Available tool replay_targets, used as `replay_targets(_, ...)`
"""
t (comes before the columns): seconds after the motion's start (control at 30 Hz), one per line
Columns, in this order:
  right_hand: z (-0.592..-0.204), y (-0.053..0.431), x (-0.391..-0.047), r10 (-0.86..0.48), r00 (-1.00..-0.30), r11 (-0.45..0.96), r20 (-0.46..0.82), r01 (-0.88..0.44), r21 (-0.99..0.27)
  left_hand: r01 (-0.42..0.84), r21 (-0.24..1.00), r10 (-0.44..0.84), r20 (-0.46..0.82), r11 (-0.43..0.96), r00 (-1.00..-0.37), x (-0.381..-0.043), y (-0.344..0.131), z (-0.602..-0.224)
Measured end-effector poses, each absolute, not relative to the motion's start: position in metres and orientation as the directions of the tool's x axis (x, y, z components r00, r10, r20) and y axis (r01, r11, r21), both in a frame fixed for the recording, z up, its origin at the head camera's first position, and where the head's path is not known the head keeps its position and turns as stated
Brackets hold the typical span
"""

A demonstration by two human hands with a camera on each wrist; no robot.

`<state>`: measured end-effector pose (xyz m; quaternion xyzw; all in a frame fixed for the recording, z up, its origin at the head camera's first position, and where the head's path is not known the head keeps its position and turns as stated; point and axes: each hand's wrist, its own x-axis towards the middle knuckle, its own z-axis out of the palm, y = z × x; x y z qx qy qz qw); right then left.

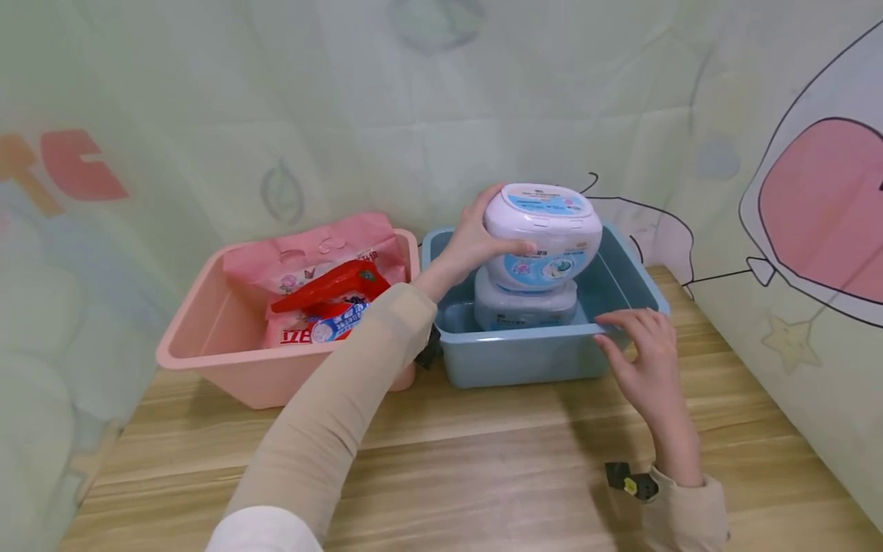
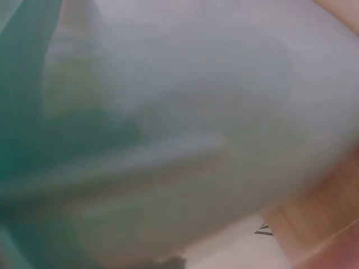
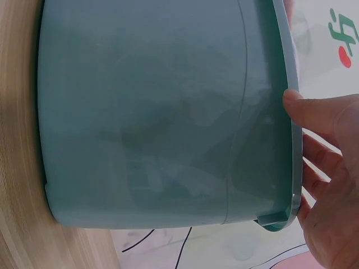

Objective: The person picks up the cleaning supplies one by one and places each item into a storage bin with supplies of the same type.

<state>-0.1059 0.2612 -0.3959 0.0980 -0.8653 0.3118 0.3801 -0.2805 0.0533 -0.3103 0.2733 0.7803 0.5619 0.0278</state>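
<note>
My left hand (image 1: 476,241) grips a white lidded tub (image 1: 541,230) with a blue label, thumb across its front and fingers behind it. The tub is above a similar pale tub (image 1: 524,307) standing in the blue bin (image 1: 527,360); whether the two touch I cannot tell. At the bin's front right, my right hand (image 1: 645,356) pinches the rim. The right wrist view shows the thumb (image 3: 305,109) on the near side of the rim and the other fingers beyond it. Blur fills most of the left wrist view, and the left hand's grip cannot be made out there.
A pink bin (image 1: 241,376) stands left of the blue one, holding a pink bag (image 1: 331,241) and a red package (image 1: 338,284). Both bins are on a wooden table (image 1: 483,475). A printed curtain (image 1: 345,115) hangs close behind and along the right side.
</note>
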Motion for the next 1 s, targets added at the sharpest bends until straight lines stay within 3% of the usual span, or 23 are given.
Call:
replay_targets(0.3, -0.395, 0.259, -0.107, 0.066, -0.697, 0.788, 0.714, -0.402, -0.466, 0.391, 0.879, 0.500, 0.217, 0.274, -0.839, -0.283, 0.047, -0.304)
replay_targets(1.0, -0.395, 0.258, -0.107, 0.069, -0.698, 0.792, 0.713, -0.397, -0.464, 0.342, 0.907, 0.543, 0.164, 0.245, -0.824, -0.287, 0.040, -0.307)
